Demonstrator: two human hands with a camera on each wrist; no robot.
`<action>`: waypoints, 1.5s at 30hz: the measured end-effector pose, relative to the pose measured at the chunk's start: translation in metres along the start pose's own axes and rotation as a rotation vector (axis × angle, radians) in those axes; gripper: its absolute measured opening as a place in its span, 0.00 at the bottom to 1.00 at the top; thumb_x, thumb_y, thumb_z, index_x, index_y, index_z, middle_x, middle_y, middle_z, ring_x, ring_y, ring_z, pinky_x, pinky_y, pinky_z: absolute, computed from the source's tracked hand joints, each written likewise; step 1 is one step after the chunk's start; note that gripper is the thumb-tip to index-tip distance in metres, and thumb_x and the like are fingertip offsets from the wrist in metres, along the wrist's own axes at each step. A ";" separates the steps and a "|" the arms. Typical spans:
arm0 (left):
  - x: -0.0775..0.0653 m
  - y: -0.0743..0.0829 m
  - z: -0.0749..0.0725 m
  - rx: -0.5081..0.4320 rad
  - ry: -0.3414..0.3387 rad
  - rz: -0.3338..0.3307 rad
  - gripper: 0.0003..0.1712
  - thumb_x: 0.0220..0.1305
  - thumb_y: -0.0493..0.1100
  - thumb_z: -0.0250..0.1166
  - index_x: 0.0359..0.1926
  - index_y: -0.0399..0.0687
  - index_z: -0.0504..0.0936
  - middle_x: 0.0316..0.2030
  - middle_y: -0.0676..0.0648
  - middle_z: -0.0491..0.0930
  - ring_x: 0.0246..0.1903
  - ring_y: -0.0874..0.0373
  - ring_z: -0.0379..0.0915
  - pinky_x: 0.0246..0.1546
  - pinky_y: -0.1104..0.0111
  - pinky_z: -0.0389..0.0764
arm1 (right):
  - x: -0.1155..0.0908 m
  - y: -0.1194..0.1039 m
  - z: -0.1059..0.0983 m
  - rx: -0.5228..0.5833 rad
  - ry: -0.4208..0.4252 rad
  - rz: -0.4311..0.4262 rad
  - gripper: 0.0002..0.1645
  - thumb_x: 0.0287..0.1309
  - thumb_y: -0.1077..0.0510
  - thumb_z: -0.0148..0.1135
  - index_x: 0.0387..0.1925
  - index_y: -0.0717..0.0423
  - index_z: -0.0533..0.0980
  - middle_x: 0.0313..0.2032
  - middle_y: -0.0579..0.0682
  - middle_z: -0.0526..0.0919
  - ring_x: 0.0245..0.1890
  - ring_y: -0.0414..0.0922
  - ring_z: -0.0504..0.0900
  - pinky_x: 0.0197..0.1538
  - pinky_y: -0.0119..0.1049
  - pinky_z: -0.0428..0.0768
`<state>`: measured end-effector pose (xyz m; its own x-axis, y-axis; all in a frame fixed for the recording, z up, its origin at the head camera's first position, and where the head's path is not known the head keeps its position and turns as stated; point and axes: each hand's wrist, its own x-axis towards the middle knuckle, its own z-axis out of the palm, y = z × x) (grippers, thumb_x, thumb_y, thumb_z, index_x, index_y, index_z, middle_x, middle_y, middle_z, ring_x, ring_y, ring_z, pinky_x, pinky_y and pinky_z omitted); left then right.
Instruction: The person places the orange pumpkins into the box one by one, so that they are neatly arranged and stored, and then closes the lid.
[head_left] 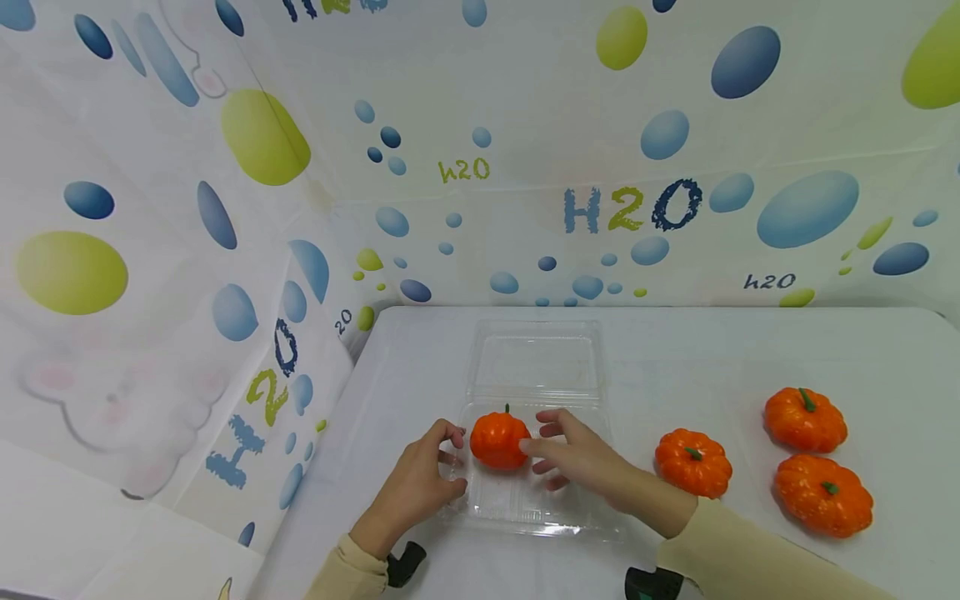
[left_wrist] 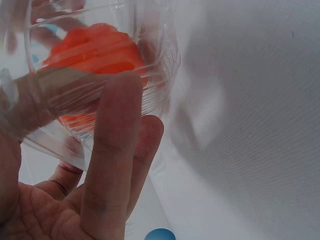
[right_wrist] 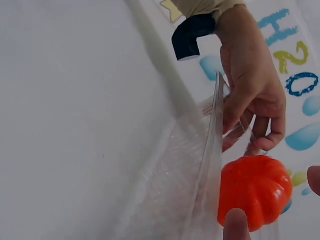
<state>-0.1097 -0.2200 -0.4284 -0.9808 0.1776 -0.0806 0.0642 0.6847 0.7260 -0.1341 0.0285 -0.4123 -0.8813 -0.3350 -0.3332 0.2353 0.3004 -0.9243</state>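
A small orange pumpkin (head_left: 498, 442) with a short green stem sits upright in the base of a clear plastic box (head_left: 510, 508). The box's lid (head_left: 538, 358) lies folded back behind it. My left hand (head_left: 420, 483) is at the box's left side, its thumb and fingers spread in a loose curve by the wall; in the left wrist view its fingers (left_wrist: 112, 150) overlap the clear plastic. To the right of the pumpkin is my right hand (head_left: 581, 454), fingers apart over the box. Its thumb tip overlaps the pumpkin's right side; whether they touch I cannot tell.
On the white table (head_left: 675, 367) to the right lie more orange pumpkins: one near the right forearm (head_left: 693, 462), one farther back (head_left: 806, 419) and one in front of that (head_left: 823, 495). A patterned sheet (head_left: 525, 167) hangs behind the table and on the left.
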 end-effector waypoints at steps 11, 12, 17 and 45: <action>0.000 -0.001 0.000 -0.002 -0.006 0.001 0.26 0.51 0.29 0.73 0.45 0.48 0.69 0.63 0.41 0.75 0.46 0.49 0.79 0.32 0.68 0.82 | -0.029 -0.002 -0.025 -0.172 0.070 -0.253 0.40 0.63 0.48 0.69 0.72 0.43 0.62 0.67 0.51 0.68 0.49 0.45 0.82 0.48 0.40 0.83; 0.000 -0.001 0.000 -0.004 -0.006 -0.001 0.26 0.51 0.29 0.73 0.45 0.48 0.69 0.63 0.41 0.75 0.46 0.49 0.79 0.31 0.69 0.82 | -0.031 -0.001 -0.028 -0.195 0.089 -0.279 0.40 0.63 0.48 0.70 0.71 0.42 0.62 0.65 0.50 0.68 0.50 0.45 0.82 0.48 0.39 0.84; 0.000 -0.001 0.000 -0.005 -0.003 -0.002 0.25 0.51 0.29 0.73 0.45 0.47 0.69 0.62 0.41 0.75 0.46 0.48 0.79 0.31 0.70 0.82 | -0.042 0.011 -0.045 -0.329 0.211 -0.445 0.46 0.55 0.51 0.77 0.70 0.41 0.63 0.66 0.46 0.67 0.58 0.47 0.77 0.56 0.50 0.80; -0.001 0.001 -0.001 -0.006 -0.002 -0.029 0.25 0.52 0.30 0.72 0.47 0.47 0.70 0.62 0.40 0.75 0.47 0.46 0.79 0.30 0.68 0.82 | -0.084 0.032 -0.164 -0.597 0.498 -0.430 0.89 0.33 0.45 0.88 0.80 0.35 0.29 0.80 0.47 0.27 0.76 0.65 0.37 0.44 0.79 0.66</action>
<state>-0.1092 -0.2195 -0.4269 -0.9819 0.1594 -0.1027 0.0351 0.6850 0.7277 -0.1195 0.2127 -0.3829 -0.9528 -0.1402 0.2691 -0.2876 0.7000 -0.6536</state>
